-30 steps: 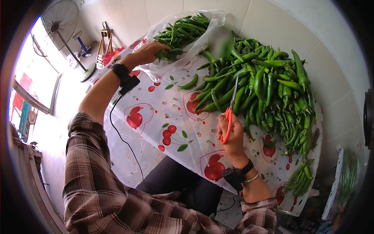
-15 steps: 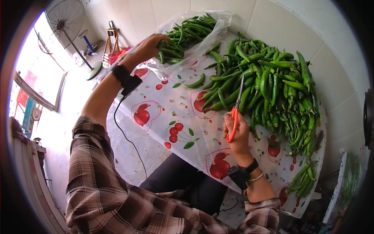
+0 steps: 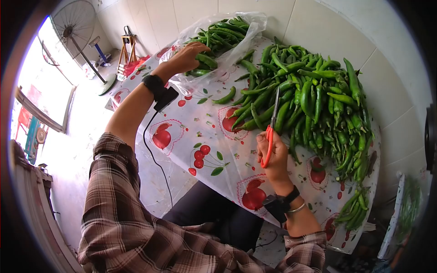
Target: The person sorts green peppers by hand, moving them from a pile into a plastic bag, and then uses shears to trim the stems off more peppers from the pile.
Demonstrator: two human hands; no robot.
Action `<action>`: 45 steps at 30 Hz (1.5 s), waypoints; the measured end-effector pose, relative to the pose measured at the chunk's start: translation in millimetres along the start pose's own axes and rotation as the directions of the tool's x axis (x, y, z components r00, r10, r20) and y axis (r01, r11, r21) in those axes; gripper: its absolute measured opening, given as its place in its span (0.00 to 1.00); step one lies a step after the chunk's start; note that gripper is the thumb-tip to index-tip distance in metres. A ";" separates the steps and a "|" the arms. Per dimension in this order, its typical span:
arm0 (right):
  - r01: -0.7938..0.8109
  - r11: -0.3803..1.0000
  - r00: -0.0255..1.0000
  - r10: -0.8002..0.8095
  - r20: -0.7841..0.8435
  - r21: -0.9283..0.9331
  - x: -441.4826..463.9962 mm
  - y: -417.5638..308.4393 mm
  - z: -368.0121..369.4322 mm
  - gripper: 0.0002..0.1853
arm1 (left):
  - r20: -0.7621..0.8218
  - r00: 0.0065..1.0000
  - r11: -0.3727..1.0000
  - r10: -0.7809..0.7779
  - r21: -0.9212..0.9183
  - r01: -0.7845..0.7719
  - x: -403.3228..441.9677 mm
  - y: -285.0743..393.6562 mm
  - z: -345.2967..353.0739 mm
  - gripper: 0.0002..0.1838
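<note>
My left hand [image 3: 189, 58] reaches over the edge of a clear plastic bag [image 3: 252, 28] at the top, its fingers apart above the green peppers [image 3: 225, 32] inside. My right hand [image 3: 273, 152] is closed round the orange handles of the scissors [image 3: 269, 143], whose blades point up and away, toward a big heap of green peppers [image 3: 314, 98]. One pepper [image 3: 225, 96] lies apart between the bag and the heap. A smaller bunch of peppers [image 3: 353, 211] lies near the right corner of the table.
The table [image 3: 218, 148] has a white cloth printed with red fruit. A tiled wall [image 3: 327, 27] runs behind it. A standing fan [image 3: 68, 34] and a small wooden stand [image 3: 127, 50] are at the upper left. A black cable [image 3: 159, 166] hangs from my left wrist.
My left hand has moved over the bag with peppers, which have left its grasp, and its fingers have opened. My right hand still holds the scissors in nearly the same place.
</note>
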State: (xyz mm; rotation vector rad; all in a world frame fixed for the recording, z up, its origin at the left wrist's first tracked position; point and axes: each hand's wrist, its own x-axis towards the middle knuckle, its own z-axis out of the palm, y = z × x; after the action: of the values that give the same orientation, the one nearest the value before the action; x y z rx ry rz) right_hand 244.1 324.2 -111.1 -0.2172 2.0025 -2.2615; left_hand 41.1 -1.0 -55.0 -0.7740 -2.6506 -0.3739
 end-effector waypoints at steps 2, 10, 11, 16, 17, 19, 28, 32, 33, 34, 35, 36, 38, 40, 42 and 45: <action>0.006 0.999 1.000 -0.006 -0.007 -0.036 0.1 -0.3 0.1 0.10 | -0.084 0.996 0.996 -0.017 -0.088 0.009 -8.7 10.3 -4.3 0.28; 0.000 1.000 1.000 -0.001 -0.007 -0.012 0.2 -1.3 0.5 0.11 | -0.077 0.996 0.995 -0.051 -0.087 0.045 -22.6 33.6 1.5 0.24; 0.000 1.000 1.000 0.000 -0.001 -0.016 0.5 -1.7 0.7 0.11 | -0.121 0.990 0.996 -0.066 -0.070 0.058 -19.1 32.3 2.4 0.24; -0.011 1.000 1.000 0.012 -0.024 0.011 0.2 -1.3 1.4 0.11 | -0.041 0.967 0.966 -0.252 0.055 0.254 18.6 18.6 18.5 0.30; -0.009 1.000 1.000 0.009 -0.028 0.007 0.2 -1.7 1.0 0.11 | 0.030 0.930 0.927 -0.366 0.104 0.361 25.7 17.2 20.7 0.32; -0.037 0.999 0.999 0.037 -0.002 0.012 -0.2 -1.8 -0.5 0.10 | 0.034 0.912 0.907 -0.409 0.127 0.402 34.0 10.1 27.7 0.32; -0.007 1.000 1.000 0.008 -0.008 0.019 -0.7 -2.1 0.6 0.09 | -0.278 0.935 0.970 -0.219 0.041 0.240 19.2 -13.2 9.7 0.15; -0.010 1.000 1.000 0.010 0.006 -0.014 -0.7 -1.8 0.2 0.09 | -0.154 0.939 0.951 -0.307 0.001 0.310 8.1 -35.2 -8.1 0.14; -0.012 1.000 1.000 0.012 -0.006 -0.012 -0.9 -1.8 0.4 0.09 | -0.159 0.937 0.949 -0.310 0.005 0.315 3.5 -40.7 -7.1 0.14; -0.016 1.000 1.000 0.016 -0.016 -0.009 -0.8 -1.6 0.8 0.09 | -0.189 0.939 0.953 -0.289 0.040 0.301 -2.8 -45.7 -4.9 0.14; -0.015 1.000 1.000 0.015 -0.006 -0.008 -0.6 -0.7 1.2 0.09 | -0.217 0.939 0.954 -0.268 0.077 0.290 -8.8 -51.6 -4.0 0.14; 0.000 1.000 1.000 0.000 -0.023 -0.023 -0.4 0.8 1.2 0.09 | -0.216 0.938 0.954 -0.272 0.071 0.293 -15.4 -48.7 -7.1 0.14; 0.031 0.999 0.999 -0.032 -0.032 -0.045 0.9 5.1 -0.3 0.10 | -0.246 0.926 0.950 -0.287 0.052 0.308 -34.5 -42.5 -12.7 0.13; 0.023 0.998 0.999 -0.025 -0.039 -0.053 0.4 3.6 -0.2 0.10 | -0.275 0.921 0.955 -0.276 0.034 0.296 -49.7 -49.5 -13.6 0.15; 0.046 0.996 0.999 -0.047 -0.011 -0.079 1.2 4.0 0.7 0.09 | -0.172 0.928 0.944 -0.330 -0.026 0.330 -72.3 -56.6 -18.9 0.16; 0.054 0.996 0.998 -0.056 -0.029 -0.064 2.2 7.2 -0.4 0.09 | -0.158 0.911 0.918 -0.382 0.046 0.393 -89.5 -66.5 -6.8 0.23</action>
State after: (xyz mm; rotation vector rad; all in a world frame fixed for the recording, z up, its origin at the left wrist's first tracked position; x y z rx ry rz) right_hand 241.8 323.3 -118.2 -0.2478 2.1109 -2.2484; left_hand 76.3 -99.2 -94.9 -0.1786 -2.6497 -0.4077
